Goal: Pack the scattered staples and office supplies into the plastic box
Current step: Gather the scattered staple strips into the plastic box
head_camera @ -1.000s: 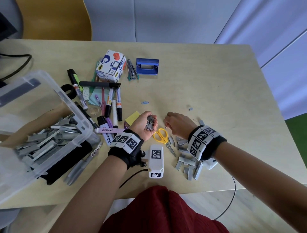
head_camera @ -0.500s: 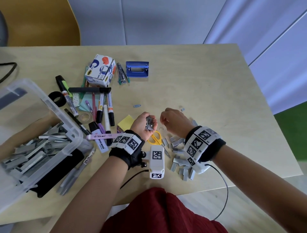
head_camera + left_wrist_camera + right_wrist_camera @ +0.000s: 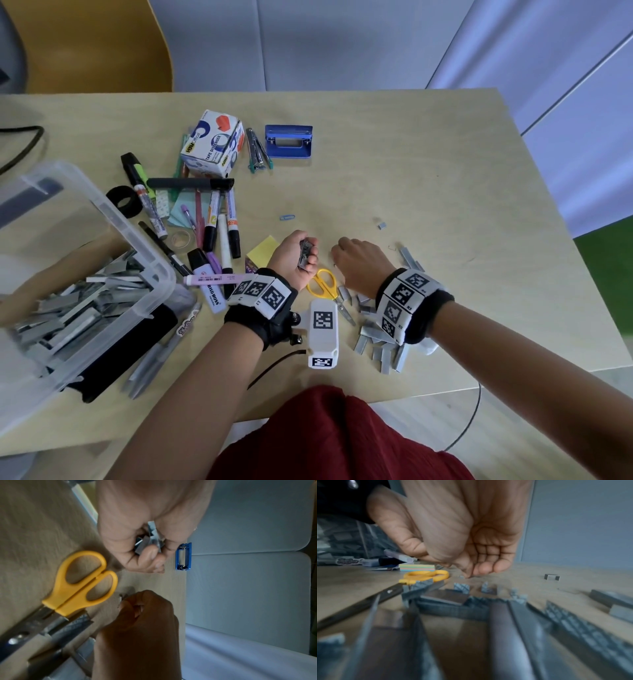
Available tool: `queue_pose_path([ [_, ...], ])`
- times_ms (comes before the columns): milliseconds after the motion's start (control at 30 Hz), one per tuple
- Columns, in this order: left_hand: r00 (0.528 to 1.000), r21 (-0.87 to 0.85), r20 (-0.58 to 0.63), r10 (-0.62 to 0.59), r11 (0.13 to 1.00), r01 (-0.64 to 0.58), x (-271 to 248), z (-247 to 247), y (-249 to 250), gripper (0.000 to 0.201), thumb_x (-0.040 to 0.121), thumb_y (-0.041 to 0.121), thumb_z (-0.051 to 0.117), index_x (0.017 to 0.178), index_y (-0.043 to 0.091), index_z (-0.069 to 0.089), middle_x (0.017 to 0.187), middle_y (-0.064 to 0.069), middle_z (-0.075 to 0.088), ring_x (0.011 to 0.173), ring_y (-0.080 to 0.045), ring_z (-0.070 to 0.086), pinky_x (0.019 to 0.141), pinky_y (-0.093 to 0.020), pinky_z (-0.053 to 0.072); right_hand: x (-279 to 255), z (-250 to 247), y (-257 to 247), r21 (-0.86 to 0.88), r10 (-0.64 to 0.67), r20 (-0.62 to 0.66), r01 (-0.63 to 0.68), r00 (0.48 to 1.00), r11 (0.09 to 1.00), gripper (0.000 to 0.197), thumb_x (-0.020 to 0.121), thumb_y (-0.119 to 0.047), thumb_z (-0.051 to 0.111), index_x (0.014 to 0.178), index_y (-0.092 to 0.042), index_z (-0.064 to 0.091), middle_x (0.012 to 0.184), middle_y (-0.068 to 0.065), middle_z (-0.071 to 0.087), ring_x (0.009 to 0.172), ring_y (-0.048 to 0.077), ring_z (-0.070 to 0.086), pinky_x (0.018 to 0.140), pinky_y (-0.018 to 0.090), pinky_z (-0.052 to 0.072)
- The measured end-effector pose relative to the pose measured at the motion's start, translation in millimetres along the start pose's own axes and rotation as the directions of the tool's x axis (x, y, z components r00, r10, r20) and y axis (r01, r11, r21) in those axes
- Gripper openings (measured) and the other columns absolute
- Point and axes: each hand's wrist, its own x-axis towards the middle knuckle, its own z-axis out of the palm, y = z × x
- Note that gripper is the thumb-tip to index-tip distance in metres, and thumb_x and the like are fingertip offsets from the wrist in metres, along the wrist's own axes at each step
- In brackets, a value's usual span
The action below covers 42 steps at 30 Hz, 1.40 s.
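Left hand: the left hand (image 3: 295, 254) is curled into a fist around a clump of staple strips (image 3: 305, 253), palm turned inward, just beside the scissors (image 3: 323, 282) at their 11 o'clock.
Right hand: the right hand (image 3: 361, 263) has its fingertips (image 3: 467, 573) bunched together and pointing down at the table (image 3: 428, 192), touching a small staple piece (image 3: 461, 576); whether it is lifted I cannot tell.
Loose staples: a pile of staple strips (image 3: 378, 342) lies on the table under the right wrist, at 5 o'clock from the scissors.
Plastic box: the clear plastic box (image 3: 133, 236) sits at 9 o'clock from the hands, well apart, with many staple strips inside.
Other supplies: markers (image 3: 219, 222) lie between box and hands; the blue hole punch (image 3: 288, 141) is at 12 o'clock.
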Motion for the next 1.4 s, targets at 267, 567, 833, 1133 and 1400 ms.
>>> queue_pose_path([
  [267, 0.999, -0.023, -0.037, 0.003, 1.000, -0.004, 1.9, 7.2, -3.6, 0.035, 0.098, 0.018, 0.036, 0.066, 0.007, 0.045, 0.047, -0.003, 0.048, 0.032, -0.010, 0.044, 0.031, -0.011, 0.030, -8.4, -16.8, 10.0, 0.376, 0.226, 0.010, -0.213, 0.974, 0.902, 0.018, 0.082, 0.003, 0.044, 0.093, -0.005, 0.055, 0.099, 0.009, 0.056, 0.091, 0.027, 0.056, 0.074, 0.033, 0.046],
  [567, 0.995, 0.067, 0.006, -0.098, 0.993, 0.097, -0.8, 30.2, -10.8, 0.029, 0.094, 0.017, 0.044, 0.066, 0.011, 0.046, 0.049, 0.000, 0.050, 0.039, -0.009, 0.047, 0.035, -0.013, 0.034, -15.9, -45.1, 7.4, 0.503, 0.207, -0.200, -0.081, 0.958, 0.861, 0.017, 0.089, -0.005, 0.047, 0.090, -0.002, 0.064, 0.092, 0.010, 0.062, 0.082, 0.022, 0.055, 0.074, 0.028, 0.040],
  [833, 0.990, 0.090, 0.091, -0.106, 0.991, 0.097, -2.2, 29.0, -4.7, 0.039, 0.098, 0.027, 0.034, 0.065, 0.010, 0.045, 0.039, 0.003, 0.046, 0.028, -0.006, 0.040, 0.029, -0.011, 0.026, -2.4, -20.6, 80.1, 0.371, 0.365, -0.017, -0.333, 0.931, 0.867, 0.035, 0.085, 0.006, 0.049, 0.113, -0.010, 0.063, 0.121, 0.008, 0.059, 0.110, 0.027, 0.055, 0.095, 0.033, 0.042],
  [1133, 0.995, -0.089, 0.044, -0.085, 0.992, 0.088, -1.6, 30.2, -7.7, 0.034, 0.099, 0.021, 0.043, 0.071, 0.002, 0.050, 0.070, -0.015, 0.054, 0.046, -0.020, 0.062, 0.041, -0.023, 0.053, -6.3, -16.1, 65.0, 0.488, 0.374, -0.071, -0.295, 0.925, 0.821, 0.018, 0.085, 0.001, 0.049, 0.090, -0.003, 0.066, 0.096, 0.011, 0.066, 0.088, 0.021, 0.060, 0.082, 0.028, 0.047],
  [1400, 0.990, 0.009, 0.084, -0.116, 0.993, 0.115, 4.2, 41.1, -17.1, 0.027, 0.096, 0.019, 0.046, 0.073, 0.007, 0.050, 0.054, -0.003, 0.056, 0.045, -0.011, 0.054, 0.041, -0.016, 0.048, -19.2, -49.4, 33.8, 0.660, 0.208, -0.138, -0.066, 0.968, 0.748, 0.012, 0.083, -0.011, 0.066, 0.094, -0.008, 0.070, 0.085, -0.005, 0.065, 0.069, -0.003, 0.055, 0.063, -0.004, 0.039],
])
